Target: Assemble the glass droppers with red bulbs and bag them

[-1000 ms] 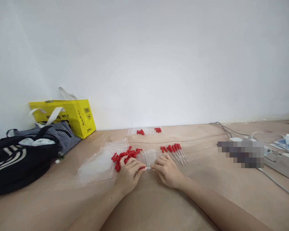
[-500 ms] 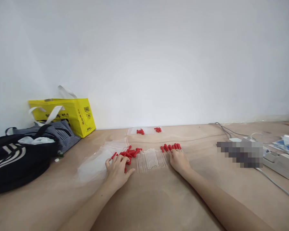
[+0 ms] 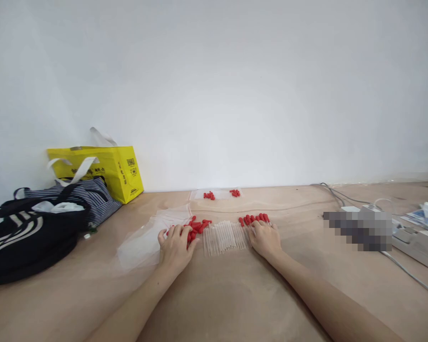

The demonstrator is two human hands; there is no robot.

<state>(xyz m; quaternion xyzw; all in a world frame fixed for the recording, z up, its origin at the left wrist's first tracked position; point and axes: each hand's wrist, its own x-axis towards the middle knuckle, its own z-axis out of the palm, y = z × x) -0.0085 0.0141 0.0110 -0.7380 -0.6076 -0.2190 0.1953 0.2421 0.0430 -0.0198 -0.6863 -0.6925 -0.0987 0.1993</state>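
Observation:
My left hand [image 3: 175,249] rests over a loose pile of red rubber bulbs [image 3: 199,227], its bent fingers apart and its thumb beside the pile. No bulb is clearly gripped. My right hand [image 3: 266,240] lies flat with fingers spread over a row of droppers with red bulbs [image 3: 258,218]; the bulbs stick out past the fingertips, and the hand covers most of their tubes. Between my hands, several thin clear tubes [image 3: 225,237] lie side by side without bulbs. Left of the pile, clear plastic bags [image 3: 139,242] are spread out, partly under my left hand.
Against the wall lies a clear bag [image 3: 221,194] with red-bulbed pieces in it. A yellow bag [image 3: 128,178], a striped bag [image 3: 105,199] and a black bag [image 3: 32,247] stand at the left. On the right are a white device [image 3: 419,244] and cables [image 3: 408,271].
My right hand has gone from a tighter curl to a flatter spread over the droppers. My left thumb has drawn in toward the red pile. The view has shifted slightly.

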